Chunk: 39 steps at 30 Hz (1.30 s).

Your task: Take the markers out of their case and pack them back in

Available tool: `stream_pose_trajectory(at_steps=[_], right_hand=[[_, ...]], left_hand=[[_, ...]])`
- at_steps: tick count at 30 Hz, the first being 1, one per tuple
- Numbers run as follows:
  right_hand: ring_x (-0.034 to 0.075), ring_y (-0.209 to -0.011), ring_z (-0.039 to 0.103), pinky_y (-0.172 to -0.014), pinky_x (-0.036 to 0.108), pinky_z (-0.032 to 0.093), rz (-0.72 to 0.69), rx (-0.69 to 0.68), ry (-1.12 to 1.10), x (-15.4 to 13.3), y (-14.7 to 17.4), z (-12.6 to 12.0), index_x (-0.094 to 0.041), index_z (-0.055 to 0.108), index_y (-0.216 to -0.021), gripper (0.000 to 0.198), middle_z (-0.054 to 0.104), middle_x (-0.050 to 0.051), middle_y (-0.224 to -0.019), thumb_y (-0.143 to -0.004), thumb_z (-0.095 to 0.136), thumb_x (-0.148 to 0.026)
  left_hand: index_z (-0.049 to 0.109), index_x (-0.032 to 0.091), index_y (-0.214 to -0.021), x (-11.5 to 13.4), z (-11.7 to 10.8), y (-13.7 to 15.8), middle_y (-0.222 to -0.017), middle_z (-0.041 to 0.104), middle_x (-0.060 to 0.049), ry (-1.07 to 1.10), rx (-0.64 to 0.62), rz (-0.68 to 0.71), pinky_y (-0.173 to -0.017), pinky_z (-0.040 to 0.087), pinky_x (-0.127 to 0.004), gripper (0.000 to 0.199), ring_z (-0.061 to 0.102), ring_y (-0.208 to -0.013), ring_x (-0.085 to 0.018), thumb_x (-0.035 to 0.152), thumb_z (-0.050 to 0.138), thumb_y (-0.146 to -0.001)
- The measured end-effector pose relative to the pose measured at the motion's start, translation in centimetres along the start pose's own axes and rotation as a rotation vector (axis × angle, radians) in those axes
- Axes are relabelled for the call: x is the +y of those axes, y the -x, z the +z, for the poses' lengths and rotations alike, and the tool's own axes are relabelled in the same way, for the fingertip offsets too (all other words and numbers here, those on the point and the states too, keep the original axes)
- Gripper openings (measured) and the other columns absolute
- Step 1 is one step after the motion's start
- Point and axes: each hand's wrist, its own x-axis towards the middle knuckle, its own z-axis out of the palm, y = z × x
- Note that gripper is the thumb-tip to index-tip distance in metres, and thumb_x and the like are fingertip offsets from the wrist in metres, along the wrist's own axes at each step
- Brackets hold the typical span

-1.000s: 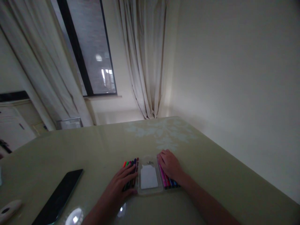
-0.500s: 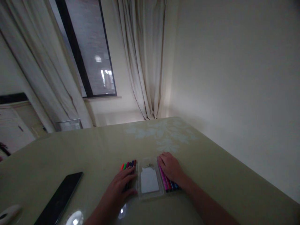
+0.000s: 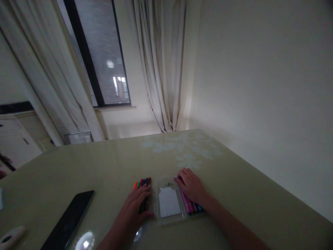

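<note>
A clear plastic case [image 3: 171, 219] with a white card [image 3: 169, 203] in it lies flat on the table between my hands. On its left is a row of coloured markers [image 3: 142, 182], lined up side by side. My left hand [image 3: 137, 201] rests across them, fingers stretched out and thumb apart near the case's edge. More markers [image 3: 188, 205], pink, red and dark ones, lie along the case's right side. My right hand [image 3: 191, 184] lies palm down over their far part, fingers slightly bent, fingertips by the case's upper right corner. The hands hide parts of both rows.
A black phone [image 3: 69, 218] lies on the table [image 3: 111, 163] to the left. Beyond it, a white round object [image 3: 11, 238] is at the lower left. The wall [image 3: 260, 104] runs along the table's right edge; curtains [image 3: 166, 69] hang behind.
The view has shifted slightly. The gap between the left markers and the case looks a little wider. Both hands stay over their rows of markers.
</note>
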Motion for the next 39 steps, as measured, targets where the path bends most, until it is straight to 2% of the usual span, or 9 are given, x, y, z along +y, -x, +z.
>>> stream_pose_trajectory(at_steps=[3,5,7,11,14,20,24,32,39], right_hand=[[0.022,-0.093,0.059,-0.083,0.033,0.041,-0.002,0.005,-0.011,0.1,0.1,0.1,-0.019,0.063,-0.09,0.021,0.067,0.007,-0.097,-0.103,0.056,-0.034],[0.022,-0.092,0.059,-0.082,0.033,0.041,0.0,0.008,-0.002,0.1,0.1,0.1,-0.019,0.063,-0.09,0.02,0.067,0.007,-0.097,-0.102,0.057,-0.034],[0.022,-0.092,0.059,-0.082,0.033,0.041,0.0,0.009,0.003,0.1,0.1,0.2,-0.019,0.063,-0.09,0.021,0.067,0.007,-0.096,-0.102,0.058,-0.035],[0.023,-0.091,0.058,-0.083,0.034,0.041,-0.006,0.003,-0.012,0.1,0.2,0.2,-0.019,0.063,-0.089,0.022,0.066,0.007,-0.096,-0.101,0.06,-0.037],[0.023,-0.091,0.057,-0.082,0.034,0.041,-0.006,0.011,-0.027,0.1,0.3,0.2,-0.019,0.062,-0.088,0.023,0.066,0.006,-0.094,-0.1,0.062,-0.038],[0.021,-0.088,0.055,-0.08,0.032,0.041,-0.036,0.03,-0.139,0.7,0.0,0.2,-0.02,0.058,-0.085,0.024,0.063,0.005,-0.09,-0.1,0.061,-0.038],[0.019,-0.08,0.052,-0.073,0.03,0.039,0.012,0.052,-0.244,1.2,-0.1,0.0,-0.02,0.055,-0.083,0.028,0.059,0.002,-0.083,-0.1,0.057,-0.041],[0.014,-0.064,0.043,-0.063,0.027,0.031,0.036,0.092,-0.448,0.4,0.2,-1.3,-0.021,0.044,-0.065,0.048,0.045,-0.004,-0.065,-0.101,0.049,-0.052],[0.011,-0.055,0.03,-0.055,0.028,0.021,0.081,0.138,-0.615,0.3,-0.2,-0.7,-0.022,0.036,-0.058,0.058,0.03,-0.006,-0.056,-0.1,0.046,-0.06]], left_hand=[[0.063,0.024,-0.132,1.4,-0.5,-0.3,-0.14,0.065,-0.016,-0.103,0.081,0.154,-0.101,0.057,-0.052,0.076,0.064,-0.127,-0.036,0.062,0.085,-0.07],[0.06,0.025,-0.137,3.2,-0.6,-0.4,-0.14,0.066,-0.014,-0.157,0.074,0.239,-0.1,0.058,-0.049,0.079,0.065,-0.125,-0.034,0.063,0.084,-0.072],[0.058,0.027,-0.138,5.2,-0.3,-0.4,-0.14,0.067,-0.01,-0.2,0.042,0.269,-0.099,0.06,-0.046,0.07,0.067,-0.123,-0.031,0.054,0.083,-0.078],[0.066,0.027,-0.122,7.8,0.5,-0.5,-0.121,0.077,-0.002,-0.181,0.046,0.34,-0.09,0.064,-0.037,0.032,0.076,-0.104,-0.024,0.039,0.071,-0.092],[0.066,0.027,-0.12,8.0,0.5,-0.5,-0.119,0.078,-0.003,-0.176,0.018,0.319,-0.086,0.065,-0.035,0.025,0.076,-0.103,-0.023,0.033,0.066,-0.096],[0.066,0.029,-0.124,7.6,0.5,-0.1,-0.126,0.075,-0.003,-0.16,-0.043,0.255,-0.089,0.065,-0.04,0.031,0.074,-0.109,-0.025,0.031,0.069,-0.093],[0.065,0.03,-0.127,7.6,0.6,0.1,-0.128,0.074,-0.002,-0.147,-0.06,0.246,-0.091,0.064,-0.04,0.034,0.073,-0.112,-0.025,0.034,0.071,-0.093],[0.066,0.033,-0.128,7.5,0.7,0.5,-0.131,0.072,-0.002,-0.076,-0.066,0.187,-0.096,0.062,-0.038,0.031,0.071,-0.116,-0.024,0.034,0.066,-0.097],[0.067,0.032,-0.126,7.7,0.2,0.2,-0.13,0.073,-0.002,-0.028,-0.056,0.19,-0.096,0.062,-0.037,0.028,0.071,-0.116,-0.023,0.032,0.063,-0.098]])
